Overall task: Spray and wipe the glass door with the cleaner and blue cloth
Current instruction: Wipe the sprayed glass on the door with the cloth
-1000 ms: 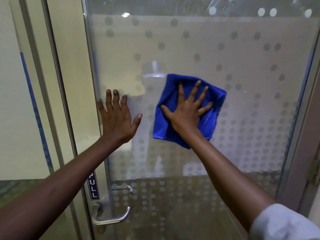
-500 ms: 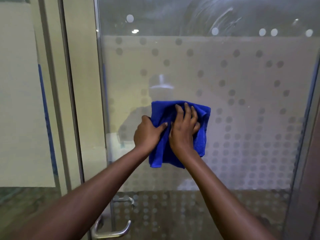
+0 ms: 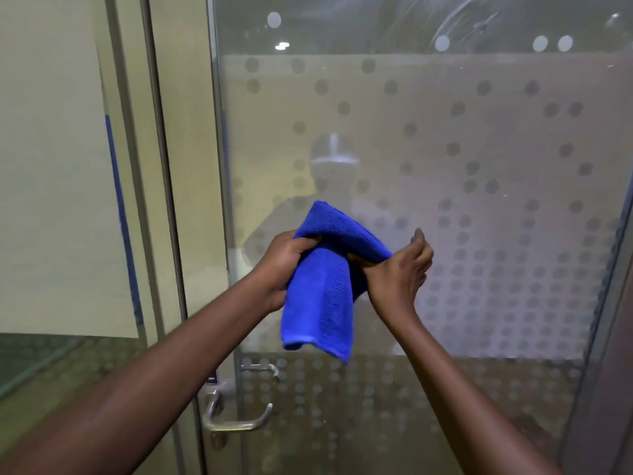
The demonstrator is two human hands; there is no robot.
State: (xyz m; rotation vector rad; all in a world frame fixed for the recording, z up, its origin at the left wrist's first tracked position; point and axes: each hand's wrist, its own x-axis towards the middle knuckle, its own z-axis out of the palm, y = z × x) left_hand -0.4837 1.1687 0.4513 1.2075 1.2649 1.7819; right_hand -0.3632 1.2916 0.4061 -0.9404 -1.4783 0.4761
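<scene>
The blue cloth hangs folded between both hands, held away from the glass door. My left hand grips its upper left edge, fingers curled. My right hand pinches the upper right part of the cloth, with the thumb raised. The door is frosted with a dotted pattern, and wipe streaks show on the clear strip at the top. No cleaner bottle is in view.
A metal lever handle sits low on the door's left edge, below my left forearm. Left of the door stands a metal frame and a fixed glass panel. The door's right frame runs down the right side.
My left hand left the glass and took hold of the cloth. Both hands pulled the cloth off the door, and it now hangs folded between them instead of lying flat on the glass.
</scene>
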